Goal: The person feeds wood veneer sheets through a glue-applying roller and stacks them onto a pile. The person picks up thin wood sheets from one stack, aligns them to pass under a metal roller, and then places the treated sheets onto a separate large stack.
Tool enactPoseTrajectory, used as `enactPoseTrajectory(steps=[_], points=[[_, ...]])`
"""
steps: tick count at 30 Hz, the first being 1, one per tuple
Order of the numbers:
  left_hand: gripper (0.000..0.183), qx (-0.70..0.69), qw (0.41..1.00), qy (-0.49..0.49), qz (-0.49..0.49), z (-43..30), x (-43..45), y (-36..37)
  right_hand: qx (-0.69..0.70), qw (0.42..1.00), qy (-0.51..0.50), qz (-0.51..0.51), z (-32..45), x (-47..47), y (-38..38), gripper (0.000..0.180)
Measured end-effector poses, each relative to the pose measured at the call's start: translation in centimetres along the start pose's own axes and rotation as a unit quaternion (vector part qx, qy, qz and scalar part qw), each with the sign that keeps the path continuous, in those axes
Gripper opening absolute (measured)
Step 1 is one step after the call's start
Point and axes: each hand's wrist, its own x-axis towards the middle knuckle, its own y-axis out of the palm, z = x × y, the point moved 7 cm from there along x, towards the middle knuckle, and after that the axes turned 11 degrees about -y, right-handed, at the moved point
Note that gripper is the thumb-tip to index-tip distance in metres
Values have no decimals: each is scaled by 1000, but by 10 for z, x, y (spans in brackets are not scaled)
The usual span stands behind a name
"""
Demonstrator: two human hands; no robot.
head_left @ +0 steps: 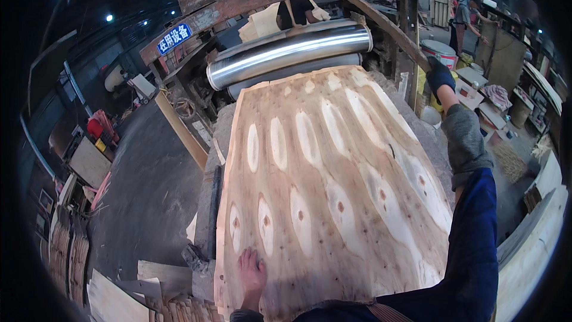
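A veneer sheet (313, 179) with pale oval patches and brown knots lies before me, its far edge close to the shiny metal rollers (290, 51). My left hand (252, 270), bare, rests on the sheet near its left edge and front end, holding nothing. Out to the right, my right hand (440, 76) wears a dark glove and is closed around the lower end of a long brown bar (371, 11). That bar slants up leftward above the rollers. Whether more sheets lie under the top one, I cannot tell.
A person (297, 11) stands behind the rollers beside pale veneer; another person (462, 22) is farther right. A wooden board (181, 129) leans at the machine's left. Veneer pieces (118, 297) lie at lower left, and a white drum (440, 51) stands beyond my right hand.
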Motion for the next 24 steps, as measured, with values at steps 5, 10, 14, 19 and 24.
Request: enactPoseTrajectory(steps=[5, 10, 14, 19, 24], points=[[41, -4, 1000, 2, -4, -2, 0, -1, -4, 1000, -11, 8, 17, -14, 10, 47], [40, 0, 1000, -4, -13, 2, 0, 1, 39, 995, -86, -16, 32, -25, 8, 53], [41, -5, 1000, 5, -20, 2, 0, -1, 56, 992, -109, -21, 38, -34, -1, 63], [40, -12, 1000, -1, -17, 4, -2, -3, 30, 994, -103, -28, 41, -55, -19, 66], [39, -15, 1000, -6, -27, 5, -2, -2, -73, 989, -94, -83, 48, -105, -35, 74]])
